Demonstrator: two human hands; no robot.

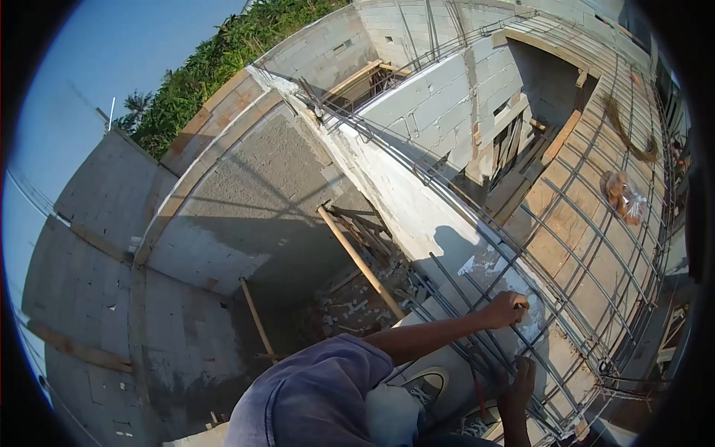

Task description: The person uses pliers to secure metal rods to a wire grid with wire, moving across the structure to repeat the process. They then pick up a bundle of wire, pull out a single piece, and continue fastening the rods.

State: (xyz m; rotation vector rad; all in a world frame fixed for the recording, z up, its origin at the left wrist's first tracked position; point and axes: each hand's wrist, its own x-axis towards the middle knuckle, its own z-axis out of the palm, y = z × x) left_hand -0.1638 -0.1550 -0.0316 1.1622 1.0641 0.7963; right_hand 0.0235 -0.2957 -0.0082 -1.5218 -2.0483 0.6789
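Observation:
My left hand reaches out over the steel bars, its fingers closed in a pinch. Nearer to me, my right hand is curled beside the bars, fingers bent upward. What either hand grips I cannot tell. Several long rebars run side by side under both hands, crossed by other bars. A slim red piece like a handle shows just left of my right hand. Below the bars lies the pale top of a wall, splashed with white mortar. My shoes stand close to the bars.
A rebar grid covers plywood formwork on the right, where a clear plastic bag and a coil of tie wire lie. Left of the wall, a deep room holds rubble and a timber prop. A formwork opening gapes ahead.

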